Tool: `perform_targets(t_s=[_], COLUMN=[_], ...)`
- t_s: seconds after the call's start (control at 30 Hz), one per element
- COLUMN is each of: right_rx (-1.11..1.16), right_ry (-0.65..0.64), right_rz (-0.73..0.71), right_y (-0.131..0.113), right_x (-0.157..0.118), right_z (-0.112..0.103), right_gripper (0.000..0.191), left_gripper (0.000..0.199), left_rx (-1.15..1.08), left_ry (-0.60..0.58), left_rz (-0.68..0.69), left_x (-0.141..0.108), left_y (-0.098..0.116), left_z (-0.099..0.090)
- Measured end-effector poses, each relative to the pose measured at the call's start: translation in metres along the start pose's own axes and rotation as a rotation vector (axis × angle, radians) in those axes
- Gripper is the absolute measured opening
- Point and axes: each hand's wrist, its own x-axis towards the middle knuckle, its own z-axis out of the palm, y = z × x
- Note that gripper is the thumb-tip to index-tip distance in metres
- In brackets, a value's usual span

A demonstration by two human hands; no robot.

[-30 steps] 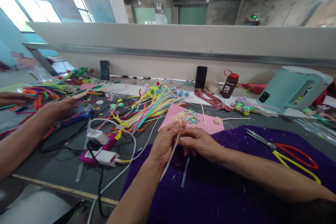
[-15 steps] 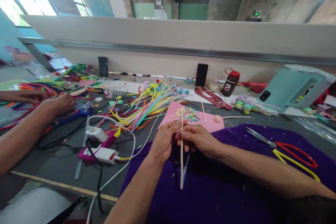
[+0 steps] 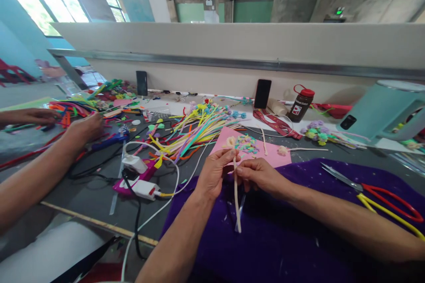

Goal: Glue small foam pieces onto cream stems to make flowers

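My left hand (image 3: 212,174) is closed in a pinch on a cream pipe-cleaner flower (image 3: 237,203), just under its looped head. Its fuzzy stem hangs down toward me, slightly tilted. Against the stem, a little lower, the thumb and fingers of my right hand (image 3: 265,174) are pinched together; some fingertips are hidden. Beyond my hands lies a pink sheet (image 3: 270,152) with small coloured pieces (image 3: 247,143) on it. Another cream flower (image 3: 283,150) rests at the sheet's right edge, its stem pointing right. A loose cream piece (image 3: 264,141) lies near the small pieces.
Scissors (image 3: 361,188) lie on purple cloth (image 3: 285,239) at right. A power strip (image 3: 133,181) with cables sits left, beside many pipe cleaners (image 3: 195,135). Phones (image 3: 262,93), a bottle (image 3: 301,105) and a kettle (image 3: 372,112) stand behind. A co-worker's hands (image 3: 86,128) work far left.
The view has swung left, so things appear farther right. My right hand has slid slightly down the stem, and the stem's lower end leans more to the right.
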Motion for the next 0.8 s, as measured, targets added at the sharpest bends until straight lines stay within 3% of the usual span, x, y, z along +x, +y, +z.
perform_targets(t_s=[0.1,0.17,0.23,0.33,0.43,0.8], right_rx=[-0.115,-0.189,-0.284,-0.486,-0.605,-0.581], right_ry=[0.142,0.24,0.248,0.117,-0.042,-0.321], right_rz=[-0.063,-0.196,-0.35,-0.534,-0.607,-0.487], right_y=[-0.01,-0.023,-0.037,-0.054,-0.061,-0.065], right_x=[-0.003,-0.005,-0.005,-0.002,0.005,0.025], right_z=[-0.021,-0.038,-0.053,-0.066,-0.071,-0.067], right_gripper=[0.026,0.018,0.016,0.015,0.016,0.009], left_gripper=[0.02,0.017,0.015,0.016,0.017,0.019], left_rx=[0.051,0.089,0.124,0.197,0.263,0.335], left_ry=[-0.018,-0.064,-0.12,-0.163,-0.207,-0.266], left_rz=[-0.048,-0.113,-0.158,-0.186,-0.199,-0.256], left_x=[-0.001,-0.002,-0.002,-0.003,-0.003,-0.001], left_y=[0.002,0.002,0.003,0.003,0.003,0.0], left_z=[-0.001,0.001,0.004,0.008,0.009,0.007])
